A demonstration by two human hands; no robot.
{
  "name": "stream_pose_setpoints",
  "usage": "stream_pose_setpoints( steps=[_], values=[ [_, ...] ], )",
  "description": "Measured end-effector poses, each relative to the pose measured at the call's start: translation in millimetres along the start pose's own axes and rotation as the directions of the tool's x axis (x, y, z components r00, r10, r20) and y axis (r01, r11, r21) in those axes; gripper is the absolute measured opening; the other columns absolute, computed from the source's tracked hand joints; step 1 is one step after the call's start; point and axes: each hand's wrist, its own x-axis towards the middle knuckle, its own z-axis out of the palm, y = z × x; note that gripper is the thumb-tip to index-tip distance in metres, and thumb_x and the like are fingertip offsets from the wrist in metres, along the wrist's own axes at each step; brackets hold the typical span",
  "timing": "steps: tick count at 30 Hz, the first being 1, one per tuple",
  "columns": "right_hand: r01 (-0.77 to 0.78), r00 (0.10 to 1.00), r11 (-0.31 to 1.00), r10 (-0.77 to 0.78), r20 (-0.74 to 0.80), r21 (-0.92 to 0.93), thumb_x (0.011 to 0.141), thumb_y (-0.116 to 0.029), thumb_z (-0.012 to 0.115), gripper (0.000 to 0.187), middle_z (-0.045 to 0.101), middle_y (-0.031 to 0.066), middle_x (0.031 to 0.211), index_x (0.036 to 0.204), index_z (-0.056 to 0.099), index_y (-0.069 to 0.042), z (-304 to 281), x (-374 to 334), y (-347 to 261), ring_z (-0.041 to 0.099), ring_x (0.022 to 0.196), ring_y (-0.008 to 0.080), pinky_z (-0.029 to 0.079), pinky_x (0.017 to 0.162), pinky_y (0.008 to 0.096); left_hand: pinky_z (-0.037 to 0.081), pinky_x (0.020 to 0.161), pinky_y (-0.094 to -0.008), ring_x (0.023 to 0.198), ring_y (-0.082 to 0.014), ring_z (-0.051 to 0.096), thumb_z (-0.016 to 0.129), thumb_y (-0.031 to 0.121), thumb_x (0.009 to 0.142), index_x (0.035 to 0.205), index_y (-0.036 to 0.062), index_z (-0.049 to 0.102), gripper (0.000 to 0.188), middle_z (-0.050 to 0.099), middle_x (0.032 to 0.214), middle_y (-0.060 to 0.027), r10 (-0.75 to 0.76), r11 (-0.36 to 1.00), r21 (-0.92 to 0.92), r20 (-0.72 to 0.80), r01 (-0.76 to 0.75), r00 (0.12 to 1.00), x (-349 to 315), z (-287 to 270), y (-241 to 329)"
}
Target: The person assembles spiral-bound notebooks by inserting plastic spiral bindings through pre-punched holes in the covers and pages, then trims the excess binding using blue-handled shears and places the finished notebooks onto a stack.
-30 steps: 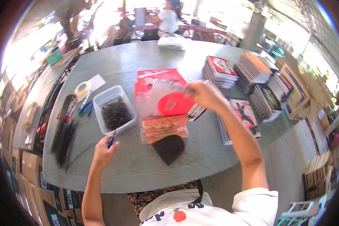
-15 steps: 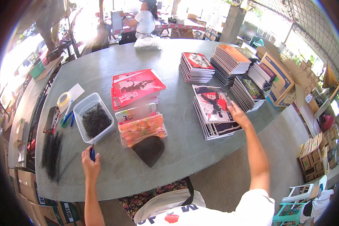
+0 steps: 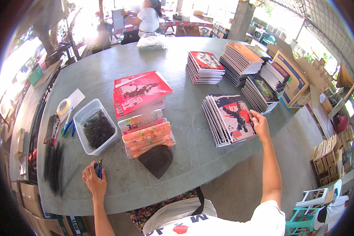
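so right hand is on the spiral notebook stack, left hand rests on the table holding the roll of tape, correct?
Not quite. In the head view the right hand is on the spiral notebook stack, but the left hand on the table holds blue-handled pliers. The roll of tape lies apart, beyond the clear tub.

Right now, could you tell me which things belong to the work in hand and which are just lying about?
In hand: right hand on notebook stack; left hand holding pliers.
Lying about: tape roll, black pouch, cardboard box, clear tub.
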Motion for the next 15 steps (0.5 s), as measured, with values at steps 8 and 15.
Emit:
stream_pose_setpoints(
  steps=[8,15],
  values=[
    [-0.479,0.683,0.154,0.685,0.256,0.864,0.073,-0.058,0.065,0.099,0.032,0.0233,0.14,0.14,0.023,0.002,28,-127,-40,0.028,0.131,0.0371,0.026,0.104,0.0534,0.03,0.095,-0.0439,0.108,-0.0311,0.046,0.062,0.029,0.081,0.119,0.0072,0.05,0.046,0.053,0.109,-0.0122,-0.021,0.999,0.034,-0.045,0.023,0.999,-6,0,-8],
    [-0.489,0.738,-0.228,0.406,0.539,0.842,0.066,-0.057,0.072,0.099,0.04,0.0238,0.13,0.136,0.027,-0.004,76,-100,-98,0.041,0.117,0.0432,0.029,0.093,0.0682,0.03,0.097,-0.0439,0.111,-0.0317,0.045,0.066,0.031,0.078,0.121,0.0078,0.05,0.051,0.053,0.112,-0.0122,-0.033,0.999,-0.002,0.02,0.033,0.999,-8,-7,-1]
  ],
)
